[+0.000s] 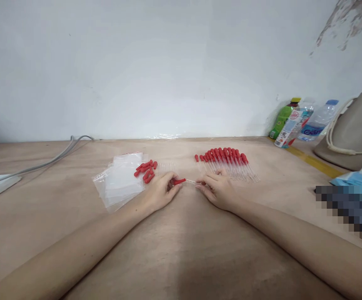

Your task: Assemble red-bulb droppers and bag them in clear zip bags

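Observation:
A red rubber dropper bulb (179, 181) is pinched between the fingers of my left hand (164, 189). My right hand (217, 187) grips a thin clear glass tube (191, 181), whose end meets the bulb's open end or lies right at it; I cannot tell how far in it sits. Beyond my left hand lie several loose red bulbs (146, 168) and several bare glass tubes (167, 167). Behind my right hand, droppers with red bulbs on their tubes (227, 156) lie side by side in a row.
Clear zip bags with white sheets (123, 175) lie left of the loose bulbs. A grey cable (59, 156) crosses the far left. Bottles (293, 121), a beige bag (353, 129), a blue packet (359, 179) and a pixelated dark object (353, 212) are at the right. A white wall (168, 71) stands behind.

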Motion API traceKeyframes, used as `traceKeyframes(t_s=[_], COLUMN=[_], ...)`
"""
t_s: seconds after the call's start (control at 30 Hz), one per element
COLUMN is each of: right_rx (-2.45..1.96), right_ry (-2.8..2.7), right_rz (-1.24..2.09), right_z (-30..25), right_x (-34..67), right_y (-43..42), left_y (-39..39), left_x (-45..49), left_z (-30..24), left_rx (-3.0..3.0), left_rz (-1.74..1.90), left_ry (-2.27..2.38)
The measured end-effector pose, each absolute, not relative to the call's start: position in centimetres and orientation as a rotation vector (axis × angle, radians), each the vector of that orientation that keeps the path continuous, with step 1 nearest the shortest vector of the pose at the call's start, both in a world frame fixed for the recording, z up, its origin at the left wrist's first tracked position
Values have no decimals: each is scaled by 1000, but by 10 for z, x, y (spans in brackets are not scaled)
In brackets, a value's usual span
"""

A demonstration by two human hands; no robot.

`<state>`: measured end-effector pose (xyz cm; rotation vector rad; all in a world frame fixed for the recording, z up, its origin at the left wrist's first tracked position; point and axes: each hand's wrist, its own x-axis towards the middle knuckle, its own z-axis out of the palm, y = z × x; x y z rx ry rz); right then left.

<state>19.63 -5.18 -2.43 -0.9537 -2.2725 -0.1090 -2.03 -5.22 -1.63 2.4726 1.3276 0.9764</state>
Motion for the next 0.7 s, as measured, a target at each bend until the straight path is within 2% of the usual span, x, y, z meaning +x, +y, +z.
traceKeyframes(t_s=[0.5,0.7], right_rx=[-836,-764], right_ry=[-2270,-2336], right_rz=[62,71], right_z=[-24,-25], right_x=[192,196], right_y=[-52,-46], left_y=[-54,-58], left_x=[-23,-26], left_z=[-19,-17], left_rx=[2505,2493], left_rz=[1084,953], left_ry=[1119,1022])
